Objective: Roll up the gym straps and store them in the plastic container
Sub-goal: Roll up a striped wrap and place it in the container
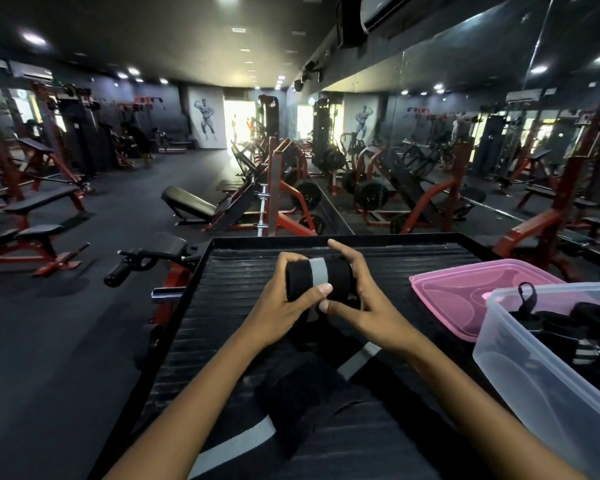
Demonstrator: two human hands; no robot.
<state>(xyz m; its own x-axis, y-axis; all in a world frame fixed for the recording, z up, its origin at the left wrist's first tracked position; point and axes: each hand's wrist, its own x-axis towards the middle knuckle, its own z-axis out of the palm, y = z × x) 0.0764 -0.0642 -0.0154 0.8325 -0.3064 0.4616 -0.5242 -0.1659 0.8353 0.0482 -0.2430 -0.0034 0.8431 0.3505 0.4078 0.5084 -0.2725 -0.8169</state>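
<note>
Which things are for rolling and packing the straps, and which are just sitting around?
For the job:
- rolled strap, held by the left hand and right hand
- unrolled strap on the black tray
- clear plastic container with straps inside
- pink lid

Just lying about:
- weight benches
- red machines
- wall mirror

A single wide-angle view looks out from the person's head, facing forward and tilted down. Both forearms enter from the bottom edge, and the left hand (pixel 284 303) and right hand (pixel 364 303) meet near the centre of the frame, close to the lens. The black ribbed platform (pixel 222 306) fills the lower middle; the gym floor (pixel 111 209) recedes toward the upper half, edges curving with lens distortion.
</note>
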